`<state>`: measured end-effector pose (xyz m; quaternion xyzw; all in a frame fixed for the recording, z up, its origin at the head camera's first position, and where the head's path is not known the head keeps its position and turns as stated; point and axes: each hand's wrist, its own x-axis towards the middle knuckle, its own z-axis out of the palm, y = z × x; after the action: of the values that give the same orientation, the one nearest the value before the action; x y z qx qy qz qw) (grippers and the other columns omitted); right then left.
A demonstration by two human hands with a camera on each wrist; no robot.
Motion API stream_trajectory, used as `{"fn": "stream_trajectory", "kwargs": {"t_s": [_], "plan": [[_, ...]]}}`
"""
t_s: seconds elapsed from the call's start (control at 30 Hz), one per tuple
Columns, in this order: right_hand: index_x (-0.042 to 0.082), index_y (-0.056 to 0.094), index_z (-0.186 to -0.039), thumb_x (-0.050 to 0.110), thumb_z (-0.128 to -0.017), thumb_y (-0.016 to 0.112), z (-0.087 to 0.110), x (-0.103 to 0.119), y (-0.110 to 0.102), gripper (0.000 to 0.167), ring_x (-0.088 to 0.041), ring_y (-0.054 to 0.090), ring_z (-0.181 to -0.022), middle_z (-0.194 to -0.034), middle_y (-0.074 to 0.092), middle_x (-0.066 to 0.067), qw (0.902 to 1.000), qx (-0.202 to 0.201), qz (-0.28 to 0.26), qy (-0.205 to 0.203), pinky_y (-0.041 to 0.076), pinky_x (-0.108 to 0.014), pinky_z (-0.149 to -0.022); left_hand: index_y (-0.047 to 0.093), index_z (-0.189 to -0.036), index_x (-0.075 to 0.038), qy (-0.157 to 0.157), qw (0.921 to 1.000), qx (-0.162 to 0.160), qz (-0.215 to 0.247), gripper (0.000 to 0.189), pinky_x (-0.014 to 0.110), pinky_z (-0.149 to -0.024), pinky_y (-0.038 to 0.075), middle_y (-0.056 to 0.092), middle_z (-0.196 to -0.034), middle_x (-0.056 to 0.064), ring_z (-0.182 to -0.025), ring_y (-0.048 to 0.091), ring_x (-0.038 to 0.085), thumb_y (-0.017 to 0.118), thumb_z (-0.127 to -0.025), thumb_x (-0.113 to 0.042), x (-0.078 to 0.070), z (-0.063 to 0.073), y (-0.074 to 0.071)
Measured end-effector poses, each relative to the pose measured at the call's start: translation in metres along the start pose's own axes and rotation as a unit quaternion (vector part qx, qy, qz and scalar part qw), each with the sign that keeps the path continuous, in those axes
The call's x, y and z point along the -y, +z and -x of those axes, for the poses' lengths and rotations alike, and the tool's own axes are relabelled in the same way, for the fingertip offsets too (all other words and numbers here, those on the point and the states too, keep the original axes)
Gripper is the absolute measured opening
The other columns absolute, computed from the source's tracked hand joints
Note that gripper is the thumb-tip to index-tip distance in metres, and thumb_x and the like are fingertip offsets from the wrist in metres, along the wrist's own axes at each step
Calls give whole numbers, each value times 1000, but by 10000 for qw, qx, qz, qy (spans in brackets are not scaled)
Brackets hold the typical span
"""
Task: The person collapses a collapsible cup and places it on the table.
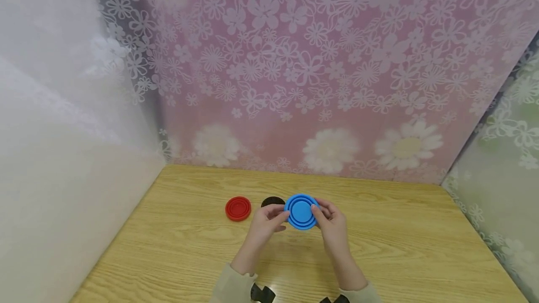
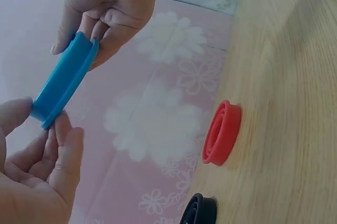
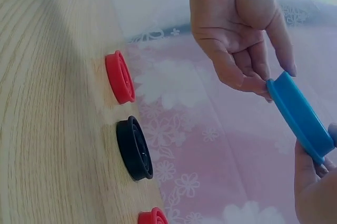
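Both hands hold up a blue collapsible cup (image 1: 302,212), folded flat into concentric rings, its open face toward the head camera. On its left edge the left hand (image 1: 266,223) pinches the rim between thumb and fingers. The right hand (image 1: 332,226) grips the opposite edge, thumb over the front. Both wrist views show the blue cup (image 2: 66,79) side-on, raised above the table. Behind the left hand, a black folded cup (image 1: 272,201) is partly covered; a red folded cup (image 1: 238,208) lies left of it.
A second red folded cup (image 3: 151,217) lies on the wooden table (image 1: 189,247) beyond the black one in the right wrist view; in the head view it is hidden. A pink flowered curtain (image 1: 269,83) rises behind the table, with pale sheets at both sides.
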<state>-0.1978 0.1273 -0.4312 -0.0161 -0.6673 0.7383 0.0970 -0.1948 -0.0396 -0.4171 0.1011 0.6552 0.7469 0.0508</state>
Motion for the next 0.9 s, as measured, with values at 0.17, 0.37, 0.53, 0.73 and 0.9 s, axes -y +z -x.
{"fn": "stream_trajectory", "kwargs": {"t_s": [0.17, 0.37, 0.53, 0.73, 0.9], "plan": [[-8, 50, -113, 12, -87, 57, -1, 1, -3, 33, -13, 61, -79, -97, 61, -15, 9998, 144, -95, 45, 51, -30, -69, 58, -105, 10, 147, 9998, -55, -124, 26, 45, -72, 49, 62, -87, 13, -77, 58, 13, 57, -86, -7, 2, -1, 0], [-8, 54, -109, 11, -85, 59, -3, 1, -9, 31, -15, 61, -75, -88, 63, -7, 9996, 186, -151, 124, 51, -34, -69, 57, -108, 9, 173, 9995, -260, -14, 26, 36, -70, 51, 62, -91, 12, -78, 58, 12, 56, -87, -7, 2, -3, -1], [-10, 56, -107, 9, -83, 61, -4, 0, -12, 31, -14, 59, -77, -87, 61, -5, 9997, 210, 28, 113, 51, -34, -69, 57, -109, 8, 113, 9994, -326, 47, 28, 33, -70, 51, 61, -91, 10, -79, 58, 12, 57, -86, -7, 0, -2, -2], [-8, 58, -107, 11, -83, 62, -4, 0, -13, 31, -13, 57, -79, -89, 61, -2, 9995, 128, 235, 159, 51, -27, -67, 58, -109, 7, 142, 9992, -326, -171, 26, 31, -70, 51, 60, -87, 8, -79, 57, 14, 57, -86, -7, -2, -3, -2], [-8, 58, -106, 11, -82, 63, -3, 0, -13, 31, -13, 55, -69, -81, 59, -1, 9995, 16, 183, 270, 50, -25, -60, 59, -106, 9, 125, 9991, -377, -143, 25, 28, -65, 51, 57, -77, 3, -69, 55, 9, 57, -86, -6, -2, -4, -3]]}}
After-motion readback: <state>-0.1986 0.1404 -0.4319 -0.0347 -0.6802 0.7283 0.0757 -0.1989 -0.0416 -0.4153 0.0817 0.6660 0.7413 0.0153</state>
